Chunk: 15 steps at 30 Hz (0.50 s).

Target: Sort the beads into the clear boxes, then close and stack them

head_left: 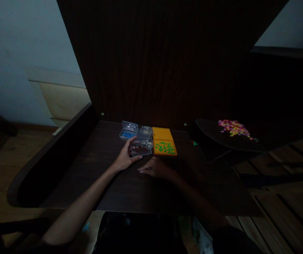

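The scene is dim. My left hand (126,157) rests on the dark wooden table (93,169), its thumb and fingers around the near left corner of a clear plastic box (141,147) that holds small dark red pieces. My right hand (155,168) lies flat on the table just in front of that box, fingers stretched to the left and holding nothing. Behind the clear box sits another clear box with blue pieces (127,133). Right of it lies an orange tray (164,141) with small green pieces.
A dark round tray (209,135) at the right carries a heap of pink and yellow pieces (233,128). A tall dark wooden panel (167,60) rises behind the table. A raised rail (61,141) borders the table's left side. Wooden floor lies on both sides.
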Each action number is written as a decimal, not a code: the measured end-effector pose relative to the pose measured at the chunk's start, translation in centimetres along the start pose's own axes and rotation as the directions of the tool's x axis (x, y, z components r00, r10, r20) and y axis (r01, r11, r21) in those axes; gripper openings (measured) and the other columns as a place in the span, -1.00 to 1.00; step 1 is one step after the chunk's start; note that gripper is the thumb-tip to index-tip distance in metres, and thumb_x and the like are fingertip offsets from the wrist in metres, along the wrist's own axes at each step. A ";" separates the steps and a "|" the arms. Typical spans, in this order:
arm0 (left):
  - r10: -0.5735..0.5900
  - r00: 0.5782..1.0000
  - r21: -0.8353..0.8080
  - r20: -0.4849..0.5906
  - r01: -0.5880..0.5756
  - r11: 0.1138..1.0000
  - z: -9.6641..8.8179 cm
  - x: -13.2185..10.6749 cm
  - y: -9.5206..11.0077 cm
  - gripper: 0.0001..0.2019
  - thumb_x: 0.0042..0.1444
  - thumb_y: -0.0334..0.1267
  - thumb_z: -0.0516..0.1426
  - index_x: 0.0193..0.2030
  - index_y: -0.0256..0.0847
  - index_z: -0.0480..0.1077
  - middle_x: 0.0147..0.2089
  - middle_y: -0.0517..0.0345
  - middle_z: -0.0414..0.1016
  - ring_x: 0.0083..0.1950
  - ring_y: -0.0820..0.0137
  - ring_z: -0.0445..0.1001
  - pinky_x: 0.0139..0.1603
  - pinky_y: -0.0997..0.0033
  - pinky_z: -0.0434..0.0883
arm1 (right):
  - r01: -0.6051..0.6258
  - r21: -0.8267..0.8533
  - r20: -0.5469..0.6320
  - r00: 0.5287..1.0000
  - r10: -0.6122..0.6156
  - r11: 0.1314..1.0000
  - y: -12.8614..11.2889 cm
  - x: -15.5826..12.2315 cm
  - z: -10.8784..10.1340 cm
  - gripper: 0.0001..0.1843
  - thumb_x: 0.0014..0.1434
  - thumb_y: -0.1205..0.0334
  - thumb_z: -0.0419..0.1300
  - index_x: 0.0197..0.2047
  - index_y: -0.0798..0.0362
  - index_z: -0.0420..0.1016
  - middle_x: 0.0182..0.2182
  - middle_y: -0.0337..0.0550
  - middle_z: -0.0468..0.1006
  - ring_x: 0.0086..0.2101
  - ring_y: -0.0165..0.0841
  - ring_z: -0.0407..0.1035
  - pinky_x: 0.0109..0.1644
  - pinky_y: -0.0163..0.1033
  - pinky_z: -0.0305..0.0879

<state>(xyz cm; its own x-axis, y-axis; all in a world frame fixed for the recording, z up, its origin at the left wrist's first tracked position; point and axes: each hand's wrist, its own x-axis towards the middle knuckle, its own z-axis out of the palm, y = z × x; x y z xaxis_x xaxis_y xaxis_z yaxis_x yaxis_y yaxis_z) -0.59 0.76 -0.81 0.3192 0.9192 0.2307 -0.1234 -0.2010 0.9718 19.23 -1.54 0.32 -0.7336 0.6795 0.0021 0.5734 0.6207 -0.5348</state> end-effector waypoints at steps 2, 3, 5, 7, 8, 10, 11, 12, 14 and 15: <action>-0.007 1.000 -0.006 -0.016 0.007 1.000 -0.2 0.1 0.1 -0.12 -0.11 -0.26 0.39 0.32 -0.09 0.05 0.22 -0.09 0.27 0.13 0.15 0.44 0.17 -0.03 0.42 | -0.008 0.029 -0.009 1.000 0.009 1.000 0.0 -0.1 0.1 -0.78 0.22 0.22 0.25 -0.08 -0.01 0.64 -0.33 -0.16 0.69 -0.39 -0.35 0.54 -0.25 -0.33 0.26; -0.011 1.000 -0.005 -0.027 0.011 1.000 -0.2 0.1 0.1 -0.12 -0.11 -0.26 0.39 0.32 -0.09 0.05 0.23 -0.10 0.27 0.15 0.13 0.43 0.18 -0.04 0.42 | -0.013 0.045 -0.014 1.000 0.013 0.999 0.0 -0.2 0.1 -0.78 0.22 0.22 0.25 -0.07 -0.01 0.64 -0.33 -0.16 0.69 -0.41 -0.36 0.54 -0.26 -0.33 0.26; -0.017 0.999 0.001 -0.044 0.017 1.000 -0.4 0.2 0.3 -0.10 -0.13 -0.25 0.40 0.32 -0.09 0.05 0.24 -0.11 0.26 0.17 0.10 0.41 0.17 -0.05 0.42 | -0.023 0.068 -0.024 0.999 0.025 0.997 0.1 -0.4 0.2 -0.77 0.22 0.22 0.25 -0.07 0.00 0.64 -0.33 -0.16 0.69 -0.42 -0.36 0.54 -0.27 -0.34 0.26; -0.016 0.999 0.007 -0.051 0.017 1.000 -0.5 0.3 0.4 -0.10 -0.13 -0.24 0.40 0.32 -0.08 0.05 0.25 -0.12 0.25 0.17 0.10 0.41 0.15 -0.05 0.44 | -0.028 0.080 -0.034 0.999 0.031 0.996 0.1 -0.5 0.3 -0.77 0.21 0.21 0.26 -0.08 0.00 0.64 -0.29 -0.16 0.69 -0.42 -0.36 0.54 -0.25 -0.33 0.27; -0.013 0.999 0.010 -0.053 0.014 1.000 -0.6 0.3 0.5 -0.10 -0.13 -0.24 0.40 0.32 -0.08 0.05 0.25 -0.11 0.25 0.16 0.10 0.41 0.14 -0.04 0.44 | -0.027 0.084 -0.038 0.999 0.030 0.996 0.2 -0.5 0.3 -0.78 0.21 0.21 0.26 -0.08 0.00 0.64 -0.27 -0.16 0.69 -0.41 -0.36 0.54 -0.24 -0.32 0.28; -0.008 0.998 0.016 -0.058 0.009 1.000 -0.6 0.3 0.6 -0.11 -0.12 -0.25 0.39 0.32 -0.07 0.05 0.25 -0.10 0.26 0.16 0.12 0.42 0.14 -0.03 0.44 | -0.024 0.084 -0.051 0.998 0.028 0.996 0.3 -0.5 0.5 -0.79 0.21 0.22 0.25 -0.09 -0.01 0.65 -0.24 -0.17 0.68 -0.39 -0.36 0.55 -0.20 -0.32 0.29; -0.008 0.998 0.017 -0.062 0.009 1.000 -0.6 0.3 0.6 -0.12 -0.11 -0.25 0.39 0.32 -0.07 0.05 0.24 -0.10 0.26 0.15 0.13 0.43 0.15 -0.03 0.44 | -0.023 0.082 -0.056 0.998 0.028 0.996 0.3 -0.5 0.5 -0.79 0.21 0.22 0.25 -0.10 -0.01 0.65 -0.25 -0.17 0.68 -0.38 -0.36 0.55 -0.18 -0.32 0.29; -0.010 0.998 0.016 -0.064 0.011 1.000 -0.5 0.3 0.6 -0.12 -0.11 -0.25 0.39 0.32 -0.07 0.05 0.24 -0.10 0.26 0.14 0.13 0.43 0.15 -0.04 0.44 | -0.022 0.080 -0.061 0.998 0.026 0.997 0.4 -0.5 0.6 -0.79 0.21 0.23 0.25 -0.10 -0.01 0.65 -0.25 -0.17 0.69 -0.37 -0.36 0.55 -0.18 -0.32 0.29; -0.015 0.998 0.015 -0.063 0.016 1.000 -0.5 0.3 0.6 -0.12 -0.12 -0.25 0.39 0.32 -0.07 0.06 0.24 -0.10 0.27 0.12 0.14 0.44 0.15 -0.05 0.44 | -0.019 0.071 -0.064 0.998 0.024 0.997 0.4 -0.5 0.6 -0.80 0.20 0.24 0.26 -0.11 0.01 0.65 -0.28 -0.16 0.69 -0.37 -0.37 0.55 -0.17 -0.32 0.29; -0.015 0.998 0.015 -0.061 0.016 1.000 -0.5 0.3 0.5 -0.12 -0.12 -0.25 0.40 0.32 -0.08 0.06 0.23 -0.10 0.28 0.12 0.14 0.45 0.15 -0.05 0.44 | -0.019 0.065 -0.064 0.998 0.023 0.998 0.4 -0.5 0.6 -0.80 0.20 0.24 0.27 -0.11 0.02 0.65 -0.29 -0.15 0.69 -0.38 -0.37 0.54 -0.18 -0.32 0.28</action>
<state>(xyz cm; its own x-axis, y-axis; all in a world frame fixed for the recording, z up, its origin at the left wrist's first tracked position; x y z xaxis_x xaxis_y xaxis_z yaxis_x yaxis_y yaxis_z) -1.02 1.07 -0.25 0.2631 0.9411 0.2123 -0.1045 -0.1909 0.9760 19.55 -1.88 -0.41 -0.6955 0.7172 0.0436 0.5621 0.5808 -0.5888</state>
